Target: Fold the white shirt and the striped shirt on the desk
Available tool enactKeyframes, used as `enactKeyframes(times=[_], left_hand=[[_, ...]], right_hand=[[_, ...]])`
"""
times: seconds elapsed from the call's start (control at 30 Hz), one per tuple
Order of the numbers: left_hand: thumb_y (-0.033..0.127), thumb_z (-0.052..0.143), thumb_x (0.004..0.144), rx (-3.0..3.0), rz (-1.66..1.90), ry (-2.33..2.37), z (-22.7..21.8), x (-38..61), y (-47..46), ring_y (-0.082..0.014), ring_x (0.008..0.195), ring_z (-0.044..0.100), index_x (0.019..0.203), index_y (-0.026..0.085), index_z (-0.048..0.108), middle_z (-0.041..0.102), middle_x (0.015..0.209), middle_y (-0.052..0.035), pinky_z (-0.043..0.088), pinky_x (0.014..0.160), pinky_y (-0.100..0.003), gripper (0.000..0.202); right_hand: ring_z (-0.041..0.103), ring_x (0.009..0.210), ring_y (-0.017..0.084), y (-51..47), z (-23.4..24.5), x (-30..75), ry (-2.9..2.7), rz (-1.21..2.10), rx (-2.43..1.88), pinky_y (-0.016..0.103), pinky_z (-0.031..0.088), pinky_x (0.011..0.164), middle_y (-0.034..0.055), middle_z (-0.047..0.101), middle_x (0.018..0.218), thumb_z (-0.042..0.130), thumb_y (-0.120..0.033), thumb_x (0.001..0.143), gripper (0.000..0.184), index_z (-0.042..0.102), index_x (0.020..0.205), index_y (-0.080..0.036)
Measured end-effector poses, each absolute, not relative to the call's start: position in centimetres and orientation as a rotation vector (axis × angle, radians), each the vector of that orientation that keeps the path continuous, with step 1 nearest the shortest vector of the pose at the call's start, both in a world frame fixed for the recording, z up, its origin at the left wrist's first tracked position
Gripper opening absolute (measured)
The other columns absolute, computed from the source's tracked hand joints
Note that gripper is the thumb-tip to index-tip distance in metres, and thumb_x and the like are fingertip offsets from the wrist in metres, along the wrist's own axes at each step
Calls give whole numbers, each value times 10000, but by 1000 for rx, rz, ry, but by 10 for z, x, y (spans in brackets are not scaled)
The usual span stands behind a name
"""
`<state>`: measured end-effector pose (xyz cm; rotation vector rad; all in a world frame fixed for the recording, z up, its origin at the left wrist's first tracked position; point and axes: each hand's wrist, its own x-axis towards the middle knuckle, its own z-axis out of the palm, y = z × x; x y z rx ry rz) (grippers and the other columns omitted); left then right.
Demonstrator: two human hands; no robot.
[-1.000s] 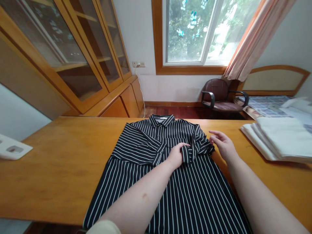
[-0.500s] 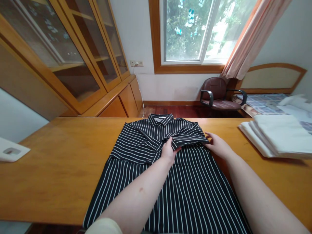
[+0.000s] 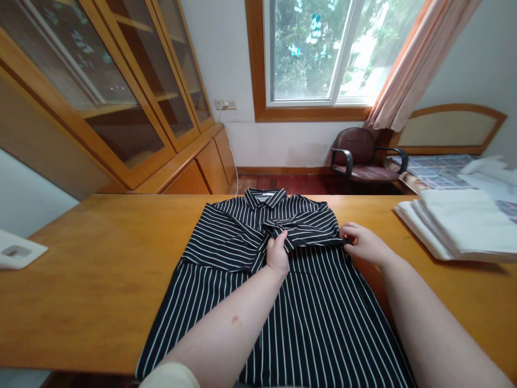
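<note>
A black shirt with thin white stripes (image 3: pixel 283 312) lies flat on the wooden table (image 3: pixel 100 269), collar away from me. Both short sleeves are folded in across the chest. My left hand (image 3: pixel 277 252) pinches the end of the right sleeve (image 3: pixel 315 229) near the middle of the shirt. At the shirt's right edge my right hand (image 3: pixel 362 243) has its fingers curled on the fold of that same sleeve.
A stack of folded white cloth (image 3: pixel 460 226) lies at the table's right end. A white object (image 3: pixel 18 250) sits at the left edge. Beyond the table are a dark armchair (image 3: pixel 361 156), a glass-door cabinet (image 3: pixel 121 97) and a window (image 3: pixel 319 48).
The right sleeve, bunched up a second ago, has been spread flat across the chest. My left hand shifted left and up with the sleeve's end; my right hand came in to grip the fold.
</note>
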<state>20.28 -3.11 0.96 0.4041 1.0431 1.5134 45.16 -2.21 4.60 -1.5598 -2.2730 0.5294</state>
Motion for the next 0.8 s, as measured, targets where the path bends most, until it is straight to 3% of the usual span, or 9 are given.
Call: enactKeyframes(times=[0.07,0.1,0.23,0.33,0.5,0.63,0.8], left_hand=[[248,648,714,495,1537,1011,10,204,-36,-196,973,630,853,151,653,703,919,-40,440,916,-302,170],[247,649,713,492,1531,1008,11,206,-38,-196,961,632,856,149,651,702,922,-44,447,896,-298,173],[271,590,764,138,1318,1113,28,215,-52,-137,696,634,851,159,609,675,862,-37,470,608,-244,143],[260,552,792,-16,1176,1142,43,221,-65,-88,563,573,847,163,582,643,820,-24,403,494,-205,115],[261,595,788,157,1131,1170,53,214,-85,-99,614,565,831,157,581,620,792,-30,423,532,-214,113],[234,604,785,253,969,1187,51,199,-102,-104,623,560,813,158,543,605,780,-28,421,542,-216,101],[262,570,802,283,652,1118,46,176,-120,-103,640,586,890,148,550,623,963,-82,446,585,-230,145]], right_hand=[[551,799,177,-22,48,452,-2313,607,-1517,273,424,765,37,582,895,531,-228,701,64,592,711,-210],[555,808,185,-21,48,452,-2323,657,-1521,279,424,778,43,589,889,546,-286,731,112,610,686,-206],[556,714,181,-18,44,452,-2292,815,-1625,287,423,727,46,592,745,463,-515,824,420,592,595,-188],[547,668,178,-14,36,452,-2213,768,-1743,282,413,674,36,587,664,423,-567,829,476,575,586,-186],[543,636,177,-13,29,453,-2105,817,-1795,273,404,626,17,613,628,490,-574,780,421,651,688,-196],[529,616,170,-15,31,456,-2077,848,-1796,264,394,596,12,594,584,505,-588,761,440,654,665,-186],[496,567,150,-16,31,454,-2121,846,-1836,264,361,558,2,558,550,477,-588,778,474,625,606,-172]])
